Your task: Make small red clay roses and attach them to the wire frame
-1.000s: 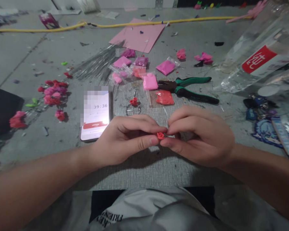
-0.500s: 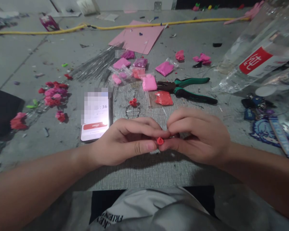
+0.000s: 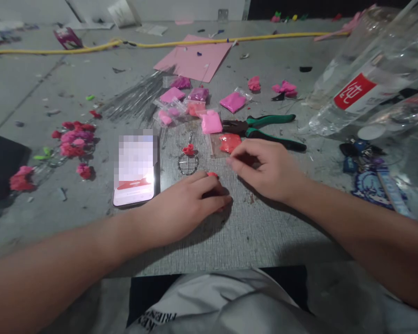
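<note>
My left hand (image 3: 191, 204) rests low over the table with curled fingers, and bits of red clay (image 3: 212, 175) show at its fingertips and under its thumb; how it grips them is hidden. My right hand (image 3: 264, 169) is at the lower edge of the red clay bag (image 3: 230, 143), thumb and index finger drawn together; whatever is between them is too small to make out. Just above my left hand lies a round wire frame (image 3: 188, 164) with a small red clay flower (image 3: 188, 149) at its top. Green-handled pliers (image 3: 251, 127) lie behind my right hand.
A lit phone (image 3: 135, 169) lies left of the wire frame. Farther back are pink and purple clay bags (image 3: 233, 101), a wire bundle (image 3: 139, 95) and pink paper (image 3: 195, 58). Clay flowers (image 3: 77, 139) are at left, plastic bottles (image 3: 355, 93) and a keychain (image 3: 376, 185) at right.
My hands have come apart from around the small red clay piece. The right one has moved up toward the red clay bag; the left has turned palm down, nearer the table.
</note>
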Demonstrator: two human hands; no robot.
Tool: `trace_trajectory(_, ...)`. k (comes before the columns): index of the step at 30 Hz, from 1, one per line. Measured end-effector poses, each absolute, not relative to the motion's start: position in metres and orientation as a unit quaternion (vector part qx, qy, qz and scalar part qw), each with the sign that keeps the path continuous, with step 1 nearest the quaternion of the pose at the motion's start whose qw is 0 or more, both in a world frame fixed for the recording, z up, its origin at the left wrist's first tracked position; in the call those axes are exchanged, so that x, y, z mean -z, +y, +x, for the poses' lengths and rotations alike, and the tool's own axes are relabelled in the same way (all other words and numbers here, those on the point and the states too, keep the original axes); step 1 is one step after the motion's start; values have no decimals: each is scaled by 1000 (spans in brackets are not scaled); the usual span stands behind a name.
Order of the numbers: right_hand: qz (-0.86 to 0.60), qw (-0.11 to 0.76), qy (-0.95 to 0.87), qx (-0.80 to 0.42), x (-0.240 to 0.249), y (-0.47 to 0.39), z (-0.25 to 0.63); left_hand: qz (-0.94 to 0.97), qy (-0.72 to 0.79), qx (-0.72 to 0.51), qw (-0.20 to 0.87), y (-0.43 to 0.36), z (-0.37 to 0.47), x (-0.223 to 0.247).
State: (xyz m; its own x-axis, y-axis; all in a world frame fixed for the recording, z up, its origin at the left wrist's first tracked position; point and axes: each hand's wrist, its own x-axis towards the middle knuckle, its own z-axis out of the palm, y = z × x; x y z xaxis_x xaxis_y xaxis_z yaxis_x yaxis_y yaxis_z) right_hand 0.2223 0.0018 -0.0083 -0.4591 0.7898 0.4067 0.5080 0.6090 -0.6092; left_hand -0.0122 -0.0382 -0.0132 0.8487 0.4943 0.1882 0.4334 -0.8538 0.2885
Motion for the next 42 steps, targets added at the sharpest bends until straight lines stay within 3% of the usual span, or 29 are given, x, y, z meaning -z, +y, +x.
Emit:
trace_trajectory(4,-364,247,-872,-217,11,2,221,958,252,-98,97,-39,-13,13)
trace_trajectory(9,-352,221,-883,-218,11,0,219,925,277,-191,174,-35,-12,7)
trace_trajectory(14,-325,211,-899,-207,14,0,213,905,364,-215,51,-35,-15,6)
trace_trajectory(18,-310,248,-890,-226,16,0,209,909,380,-169,32,-35,-16,10)
trace_trajectory(26,-280,398,-846,-218,10,-6,212,796,463,-300,249,-38,-11,1)
trace_trajectory(36,-271,367,-859,-231,8,-10,211,816,414,-329,234,-36,-13,2)
trace_trajectory(42,-265,359,-848,-286,4,-14,213,817,402,-300,284,-37,-11,-4)
